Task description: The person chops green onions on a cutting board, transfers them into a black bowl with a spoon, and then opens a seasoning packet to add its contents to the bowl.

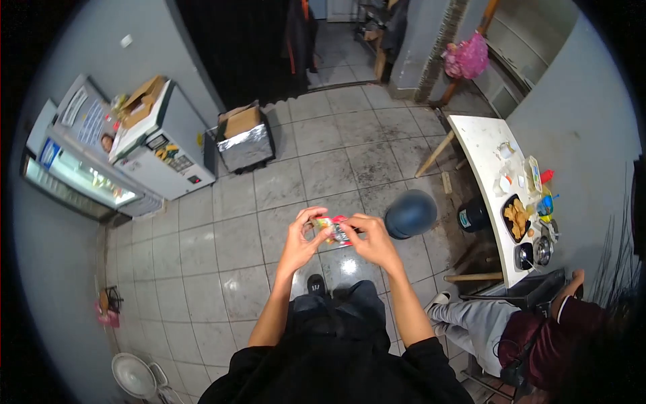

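Out in front of my body, both hands hold one small, shiny packet (342, 234) coloured red, green and black with white lettering. My left hand (302, 237) pinches its left end between thumb and fingers. At the opposite end, the thumb and fingers of my right hand (373, 240) grip it too. The fingers cover much of the packet, so its contents and full label cannot be made out.
A dark blue rounded container (411, 214) stands on the tiled floor to the right. Beyond it, a white table (479, 138) carries a black tray of food (517, 219). A seated person (531, 337) is at lower right. Fridges (165, 151) and a foil-covered box (245, 148) stand left.
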The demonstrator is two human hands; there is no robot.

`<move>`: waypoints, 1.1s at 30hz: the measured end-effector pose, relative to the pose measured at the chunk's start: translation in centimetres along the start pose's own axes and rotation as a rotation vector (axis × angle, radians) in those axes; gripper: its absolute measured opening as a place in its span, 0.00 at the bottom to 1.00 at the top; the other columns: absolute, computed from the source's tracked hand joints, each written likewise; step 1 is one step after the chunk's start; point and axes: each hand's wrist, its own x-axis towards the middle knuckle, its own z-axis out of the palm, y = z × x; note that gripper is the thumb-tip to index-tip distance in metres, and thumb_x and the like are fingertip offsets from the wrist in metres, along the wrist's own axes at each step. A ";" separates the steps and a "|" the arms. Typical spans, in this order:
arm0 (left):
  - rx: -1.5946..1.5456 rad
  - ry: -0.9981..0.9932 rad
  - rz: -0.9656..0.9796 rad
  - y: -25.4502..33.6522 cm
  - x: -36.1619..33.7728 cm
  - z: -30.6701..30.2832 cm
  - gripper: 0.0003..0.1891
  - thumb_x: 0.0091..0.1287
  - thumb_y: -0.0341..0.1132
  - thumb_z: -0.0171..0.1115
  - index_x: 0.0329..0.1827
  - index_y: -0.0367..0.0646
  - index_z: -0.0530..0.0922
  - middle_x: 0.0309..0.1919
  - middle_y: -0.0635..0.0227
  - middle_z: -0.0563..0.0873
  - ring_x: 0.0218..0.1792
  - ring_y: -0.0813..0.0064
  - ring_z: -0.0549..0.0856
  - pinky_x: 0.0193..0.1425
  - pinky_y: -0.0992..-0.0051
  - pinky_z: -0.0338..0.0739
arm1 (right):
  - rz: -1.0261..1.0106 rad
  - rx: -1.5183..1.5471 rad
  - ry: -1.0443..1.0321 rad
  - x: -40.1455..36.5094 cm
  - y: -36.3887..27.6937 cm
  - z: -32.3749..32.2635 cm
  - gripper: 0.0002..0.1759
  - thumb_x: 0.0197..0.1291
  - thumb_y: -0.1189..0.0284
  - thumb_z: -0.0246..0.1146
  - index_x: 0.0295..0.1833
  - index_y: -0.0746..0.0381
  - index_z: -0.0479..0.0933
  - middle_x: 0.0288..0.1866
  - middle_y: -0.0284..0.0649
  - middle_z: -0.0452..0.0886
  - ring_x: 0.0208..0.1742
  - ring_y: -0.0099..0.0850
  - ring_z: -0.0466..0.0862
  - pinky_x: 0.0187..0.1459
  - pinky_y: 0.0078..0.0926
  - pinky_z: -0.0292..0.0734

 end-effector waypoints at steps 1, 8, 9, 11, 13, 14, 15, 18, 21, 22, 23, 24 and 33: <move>0.059 -0.050 -0.065 -1.3 1.5 0.7 0.21 0.60 0.34 0.68 0.55 0.40 0.74 0.51 0.64 0.78 0.55 0.71 0.76 0.59 0.69 0.72 | 0.027 -0.029 0.045 0.6 0.8 -1.9 0.07 0.58 0.77 0.62 0.38 0.71 0.79 0.25 0.42 0.77 0.23 0.28 0.74 0.25 0.24 0.67; -0.022 -0.191 -0.274 -7.4 10.8 10.9 0.18 0.65 0.34 0.63 0.56 0.39 0.74 0.54 0.65 0.76 0.55 0.72 0.76 0.59 0.69 0.71 | 0.219 -0.342 0.458 2.2 14.8 -18.7 0.06 0.57 0.77 0.62 0.37 0.70 0.80 0.26 0.43 0.77 0.24 0.27 0.76 0.27 0.23 0.67; -0.038 -0.215 -0.290 -7.9 11.9 12.5 0.17 0.65 0.35 0.62 0.55 0.39 0.74 0.53 0.66 0.77 0.55 0.72 0.76 0.59 0.70 0.72 | 0.226 -0.284 0.556 2.2 18.2 -21.0 0.06 0.57 0.78 0.62 0.37 0.70 0.80 0.26 0.43 0.78 0.25 0.28 0.77 0.27 0.24 0.68; -0.065 -0.201 -0.307 -9.3 14.1 16.0 0.14 0.68 0.36 0.59 0.53 0.40 0.76 0.51 0.67 0.79 0.54 0.74 0.76 0.58 0.71 0.71 | 0.234 -0.286 0.676 2.4 25.4 -26.1 0.06 0.57 0.78 0.62 0.38 0.70 0.81 0.26 0.43 0.78 0.27 0.29 0.78 0.29 0.25 0.70; -0.049 -0.147 -0.340 -9.4 15.3 19.2 0.14 0.68 0.37 0.59 0.53 0.40 0.76 0.51 0.67 0.80 0.53 0.73 0.77 0.59 0.70 0.71 | 0.253 -0.310 0.750 2.3 30.0 -30.8 0.07 0.57 0.77 0.62 0.40 0.69 0.81 0.30 0.48 0.81 0.32 0.35 0.82 0.33 0.27 0.73; -0.025 -0.125 -0.352 -9.5 16.1 20.6 0.14 0.68 0.38 0.58 0.53 0.41 0.76 0.50 0.67 0.80 0.53 0.73 0.77 0.59 0.70 0.71 | 0.270 -0.559 0.784 2.1 32.1 -33.0 0.08 0.62 0.76 0.60 0.39 0.72 0.80 0.30 0.41 0.81 0.31 0.23 0.79 0.32 0.20 0.73; -0.098 -0.142 -0.359 -10.7 16.5 21.8 0.15 0.69 0.40 0.58 0.54 0.42 0.77 0.50 0.64 0.80 0.53 0.70 0.78 0.60 0.68 0.70 | 0.263 -0.601 0.813 1.7 35.4 -35.4 0.10 0.63 0.75 0.59 0.40 0.72 0.80 0.28 0.42 0.81 0.28 0.24 0.79 0.30 0.20 0.74; -0.045 -0.145 -0.444 -9.9 17.9 24.8 0.17 0.70 0.42 0.56 0.55 0.41 0.76 0.51 0.62 0.80 0.54 0.68 0.77 0.60 0.64 0.70 | 0.448 -0.376 0.957 -1.1 47.0 -41.1 0.13 0.65 0.72 0.58 0.45 0.72 0.79 0.25 0.45 0.81 0.19 0.27 0.79 0.21 0.21 0.75; -0.055 -0.146 -0.454 -11.3 18.8 26.7 0.19 0.70 0.43 0.56 0.55 0.38 0.75 0.52 0.61 0.80 0.54 0.67 0.78 0.60 0.64 0.70 | 0.648 -0.229 1.106 0.2 41.4 -41.8 0.18 0.68 0.69 0.54 0.43 0.76 0.78 0.29 0.45 0.81 0.22 0.26 0.79 0.20 0.22 0.76; -0.053 -0.149 -0.466 -11.7 19.0 27.3 0.19 0.70 0.43 0.56 0.55 0.38 0.75 0.52 0.61 0.80 0.54 0.67 0.78 0.60 0.64 0.70 | 0.590 -0.183 1.195 -0.5 42.7 -42.2 0.19 0.68 0.67 0.53 0.42 0.77 0.78 0.28 0.45 0.81 0.21 0.26 0.79 0.21 0.22 0.76; -0.031 -0.150 -0.472 -11.9 19.3 27.7 0.19 0.70 0.43 0.56 0.55 0.37 0.75 0.52 0.61 0.80 0.54 0.67 0.78 0.59 0.65 0.71 | 0.602 -0.184 1.195 -1.5 43.7 -42.8 0.19 0.68 0.67 0.53 0.42 0.77 0.78 0.28 0.45 0.81 0.21 0.26 0.79 0.21 0.22 0.76; -0.007 -0.149 -0.474 -12.1 19.6 28.1 0.19 0.70 0.42 0.56 0.55 0.37 0.75 0.52 0.61 0.80 0.54 0.67 0.78 0.59 0.65 0.72 | 0.619 -0.242 1.270 -2.0 44.0 -43.2 0.18 0.68 0.69 0.53 0.44 0.76 0.78 0.26 0.45 0.81 0.21 0.28 0.80 0.21 0.23 0.77; 0.020 -0.191 -0.509 -13.4 20.2 31.5 0.17 0.71 0.40 0.55 0.54 0.37 0.75 0.51 0.63 0.80 0.53 0.70 0.79 0.56 0.71 0.74 | 0.711 -0.274 1.439 -4.8 46.7 -45.1 0.18 0.61 0.72 0.51 0.30 0.75 0.79 0.22 0.45 0.81 0.23 0.32 0.82 0.28 0.28 0.79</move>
